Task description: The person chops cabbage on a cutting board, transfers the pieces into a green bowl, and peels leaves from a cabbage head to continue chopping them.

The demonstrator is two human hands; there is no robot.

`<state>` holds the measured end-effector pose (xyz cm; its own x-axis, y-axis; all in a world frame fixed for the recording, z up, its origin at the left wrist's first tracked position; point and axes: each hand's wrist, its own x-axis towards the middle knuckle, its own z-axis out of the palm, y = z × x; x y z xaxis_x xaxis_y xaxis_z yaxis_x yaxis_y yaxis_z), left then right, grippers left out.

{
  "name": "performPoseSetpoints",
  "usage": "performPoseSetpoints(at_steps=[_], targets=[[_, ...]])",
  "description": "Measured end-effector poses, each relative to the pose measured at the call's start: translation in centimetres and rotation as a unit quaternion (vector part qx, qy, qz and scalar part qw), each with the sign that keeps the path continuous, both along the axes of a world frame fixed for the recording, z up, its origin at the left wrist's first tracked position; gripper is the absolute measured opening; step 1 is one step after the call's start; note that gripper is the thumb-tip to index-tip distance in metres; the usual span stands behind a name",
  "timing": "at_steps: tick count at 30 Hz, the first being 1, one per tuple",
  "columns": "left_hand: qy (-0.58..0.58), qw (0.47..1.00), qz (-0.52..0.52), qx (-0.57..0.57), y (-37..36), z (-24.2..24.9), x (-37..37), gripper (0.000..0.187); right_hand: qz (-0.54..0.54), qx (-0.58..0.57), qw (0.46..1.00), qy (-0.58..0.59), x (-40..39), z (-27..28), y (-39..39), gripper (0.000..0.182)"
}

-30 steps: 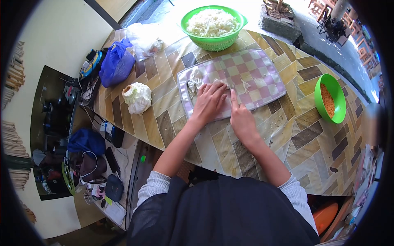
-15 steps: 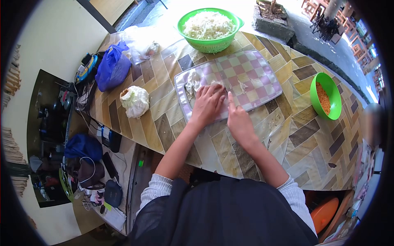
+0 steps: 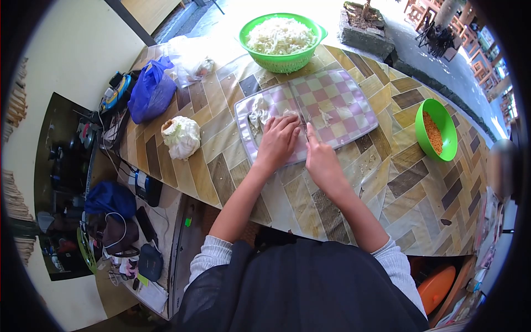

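Note:
My right hand (image 3: 322,160) grips a knife (image 3: 303,127), index finger stretched along its back, with the blade pointing away from me over a pink-and-white checkered board (image 3: 343,105). Just left of the blade, my left hand (image 3: 278,143) presses down on a pale food piece (image 3: 291,113), its fingers bent together; most of the piece is hidden under them. Whitish scraps (image 3: 258,113) lie in a heap on the board's left side. A few pale shreds (image 3: 324,117) are to the right of the knife.
Beyond the board stands a green colander (image 3: 282,63) heaped with white shreds. A green bowl (image 3: 425,135) of orange-brown crumbs is at the right. At the left are a pale, cabbage-like head (image 3: 182,138), a blue plastic bag (image 3: 152,91) and a clear bag (image 3: 191,63).
My right hand and the knife have shifted very slightly, and the blade shows more plainly beside the left fingers. My left hand stays in place on the pale piece.

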<state>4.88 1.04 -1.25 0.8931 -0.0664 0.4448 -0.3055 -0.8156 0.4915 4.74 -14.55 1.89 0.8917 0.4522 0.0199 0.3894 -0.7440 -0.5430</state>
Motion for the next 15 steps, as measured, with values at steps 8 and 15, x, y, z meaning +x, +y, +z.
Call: performPoseSetpoints(at_steps=[8,15], targets=[[0.017,0.999,-0.003,-0.027,0.2,0.1,0.1,0.029,-0.017,0.014,0.999,-0.032,1.2,-1.1,1.1,0.050],[0.018,0.997,0.007,-0.070,0.3,0.1,0.4,0.029,0.010,0.026,0.999,0.028,0.9,1.4,0.0,0.061]])
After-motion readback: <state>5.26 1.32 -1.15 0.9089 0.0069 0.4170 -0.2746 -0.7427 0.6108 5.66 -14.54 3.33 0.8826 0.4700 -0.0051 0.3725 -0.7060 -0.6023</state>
